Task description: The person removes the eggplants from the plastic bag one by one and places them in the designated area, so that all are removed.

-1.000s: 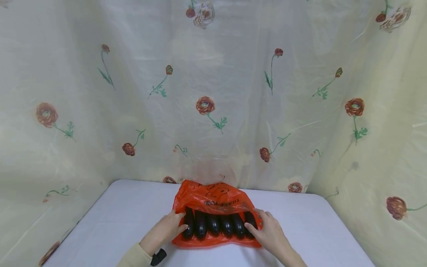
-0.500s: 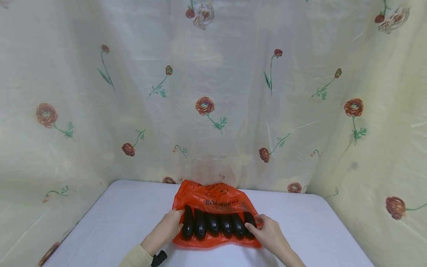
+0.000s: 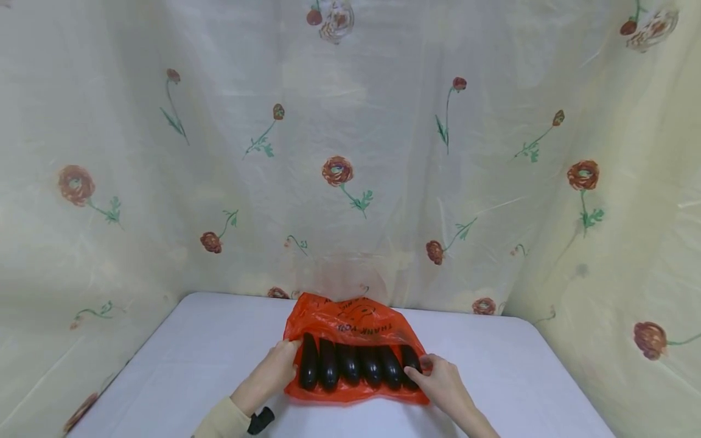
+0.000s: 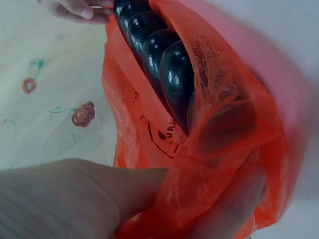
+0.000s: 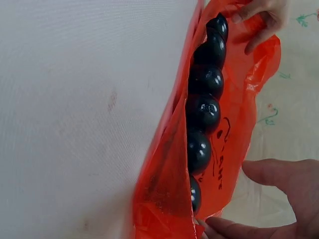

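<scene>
A red plastic bag (image 3: 350,398) printed "THANK YOU" lies with its mouth spread. Several glossy dark eggplants (image 3: 350,364) sit side by side in it, their rounded ends toward the person. My left hand (image 3: 278,365) holds the bag's left edge; in the left wrist view, crumpled red plastic passes between its thumb and fingers, covering part of them. At the opposite edge, my right hand (image 3: 442,380) holds the bag, its thumb over the rightmost eggplant and its fingers curled at the rim. The right wrist view shows these fingers (image 5: 229,229) at the bag's corner.
The bag rests on a white table (image 3: 213,347), close to its back edge. Hanging sheeting (image 3: 383,201) with a red flower print encloses the back and both sides. A black strap piece (image 3: 260,421) shows under the left wrist.
The left hand has shifted slightly up and left, drawing the bag's left edge outward, so more of the leftmost eggplants shows. The right hand stays nearly in place, its fingers slightly more curled.
</scene>
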The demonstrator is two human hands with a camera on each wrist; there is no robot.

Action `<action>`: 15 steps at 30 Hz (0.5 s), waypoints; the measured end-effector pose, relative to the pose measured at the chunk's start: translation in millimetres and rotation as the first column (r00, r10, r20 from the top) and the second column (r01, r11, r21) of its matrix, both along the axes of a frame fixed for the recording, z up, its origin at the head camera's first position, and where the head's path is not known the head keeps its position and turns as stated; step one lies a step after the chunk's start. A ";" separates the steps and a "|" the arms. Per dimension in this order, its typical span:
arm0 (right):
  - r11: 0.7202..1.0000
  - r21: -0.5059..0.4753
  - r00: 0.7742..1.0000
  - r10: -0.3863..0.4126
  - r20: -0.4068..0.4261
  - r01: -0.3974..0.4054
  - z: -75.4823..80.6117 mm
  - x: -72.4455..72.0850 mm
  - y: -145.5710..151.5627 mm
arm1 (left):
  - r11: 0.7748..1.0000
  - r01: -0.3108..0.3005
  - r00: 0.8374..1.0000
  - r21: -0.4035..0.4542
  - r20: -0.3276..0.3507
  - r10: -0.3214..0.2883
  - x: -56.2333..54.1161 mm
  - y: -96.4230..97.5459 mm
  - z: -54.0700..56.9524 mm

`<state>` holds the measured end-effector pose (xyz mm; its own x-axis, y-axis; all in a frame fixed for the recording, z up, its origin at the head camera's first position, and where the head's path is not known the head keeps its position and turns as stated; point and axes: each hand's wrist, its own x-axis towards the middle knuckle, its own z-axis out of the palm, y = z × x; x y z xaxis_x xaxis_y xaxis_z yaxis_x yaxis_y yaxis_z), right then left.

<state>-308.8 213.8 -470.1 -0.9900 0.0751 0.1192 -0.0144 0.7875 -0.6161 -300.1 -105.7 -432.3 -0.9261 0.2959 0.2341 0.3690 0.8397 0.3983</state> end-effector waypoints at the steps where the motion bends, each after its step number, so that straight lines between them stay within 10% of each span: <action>1: 1.000 -0.001 1.000 -0.003 -0.005 0.003 -0.8 0.0 0.1 | 1.000 -0.010 1.000 0.002 0.022 0.010 6.0 3.3 9.5; 8: 1.000 -0.001 1.000 -0.021 -0.017 0.021 -4.2 -2.0 -1.5 | 0.999 0.039 0.999 0.029 0.011 -0.039 -27.6 -10.2 -31.9; 15: 0.999 0.011 0.998 -0.037 -0.049 0.037 -5.3 -8.2 -2.8 | 0.998 0.004 0.996 0.070 0.090 -0.011 -32.5 -4.9 -27.7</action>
<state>-317.0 211.1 -475.4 -0.9797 0.1099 0.1679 -0.0146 0.7954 -0.6059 -332.6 -110.6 -460.0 -0.9422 0.2889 0.1696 0.3350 0.8060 0.4880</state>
